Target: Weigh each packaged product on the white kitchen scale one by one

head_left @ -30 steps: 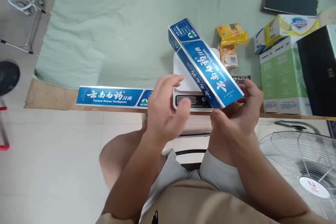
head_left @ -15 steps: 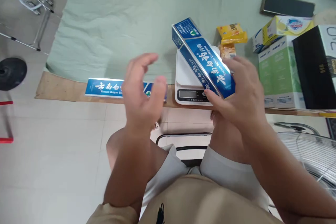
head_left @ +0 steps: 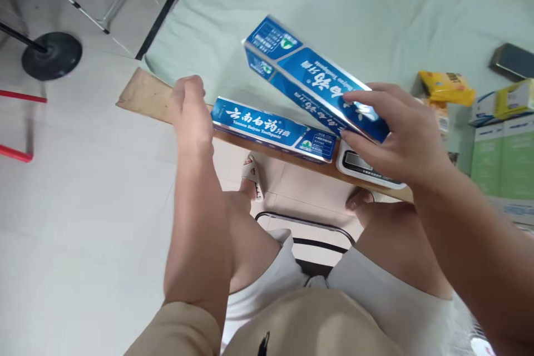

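Note:
My right hand [head_left: 400,133] grips the near right end of a blue toothpaste box [head_left: 317,75], thumb on one side and fingers on the other. This box is tilted, its far end pointing up and left above the green cloth. Partly under my right hand is a white kitchen scale [head_left: 365,164] with a small display. A second blue toothpaste box [head_left: 271,128] lies along the table's front edge, left of the scale. At its left end is my left hand [head_left: 191,114], fingers curled together; what they hold, if anything, is hidden.
Yellow snack packets [head_left: 446,88] lie right of the scale. Beyond them stand a yellow-and-white box [head_left: 507,101], green-and-white boxes [head_left: 503,161] and a dark phone [head_left: 513,61]. A wooden board [head_left: 144,97] runs along the table's front edge. A black round base [head_left: 52,55] stands on the floor.
My left hand has moved left from over the lying toothpaste box to its left end, and its fingers have curled. My right hand has carried its box left, partly off the scale. The view has turned.

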Demonstrator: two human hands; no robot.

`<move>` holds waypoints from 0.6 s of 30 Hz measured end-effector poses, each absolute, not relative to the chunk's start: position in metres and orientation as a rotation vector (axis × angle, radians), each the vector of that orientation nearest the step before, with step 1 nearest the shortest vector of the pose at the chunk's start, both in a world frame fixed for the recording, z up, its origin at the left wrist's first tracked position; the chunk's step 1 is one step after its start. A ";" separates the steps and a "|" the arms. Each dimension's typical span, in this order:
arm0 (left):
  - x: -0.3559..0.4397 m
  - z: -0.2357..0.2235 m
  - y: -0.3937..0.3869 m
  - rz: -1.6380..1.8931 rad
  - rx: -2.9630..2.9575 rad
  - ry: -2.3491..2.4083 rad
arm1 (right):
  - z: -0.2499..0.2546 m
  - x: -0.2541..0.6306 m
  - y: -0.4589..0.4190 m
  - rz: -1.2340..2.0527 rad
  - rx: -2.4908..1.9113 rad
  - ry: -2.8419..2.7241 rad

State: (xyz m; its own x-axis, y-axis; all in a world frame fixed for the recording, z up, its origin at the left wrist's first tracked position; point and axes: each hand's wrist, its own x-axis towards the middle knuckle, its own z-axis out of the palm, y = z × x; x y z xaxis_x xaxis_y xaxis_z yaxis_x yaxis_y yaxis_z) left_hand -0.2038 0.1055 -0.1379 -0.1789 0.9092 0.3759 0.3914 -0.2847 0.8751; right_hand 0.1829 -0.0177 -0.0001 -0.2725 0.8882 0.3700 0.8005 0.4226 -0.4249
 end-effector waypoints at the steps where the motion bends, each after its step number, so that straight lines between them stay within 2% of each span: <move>1: -0.202 -0.140 0.107 1.421 1.551 1.492 | -0.001 0.177 -0.007 0.245 -1.376 -2.172; 4: -0.189 -0.137 0.104 1.286 1.308 1.495 | -0.002 0.168 0.018 0.370 -1.307 -2.303; 11: -0.143 -0.096 0.089 1.328 0.966 1.501 | -0.007 0.163 0.034 0.651 -1.366 -2.445; 18: -0.148 -0.098 0.099 1.393 1.032 1.394 | -0.021 0.150 -0.025 0.430 -1.701 -2.340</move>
State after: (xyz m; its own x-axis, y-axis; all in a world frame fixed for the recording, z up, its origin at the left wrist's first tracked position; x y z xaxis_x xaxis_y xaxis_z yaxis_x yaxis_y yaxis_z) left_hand -0.1482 0.0988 -0.0976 -0.2621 0.9646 -0.0301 -0.0296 0.0231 0.9993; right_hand 0.1501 -0.0254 -0.0214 -0.3082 0.9513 0.0031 0.8880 0.2889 -0.3578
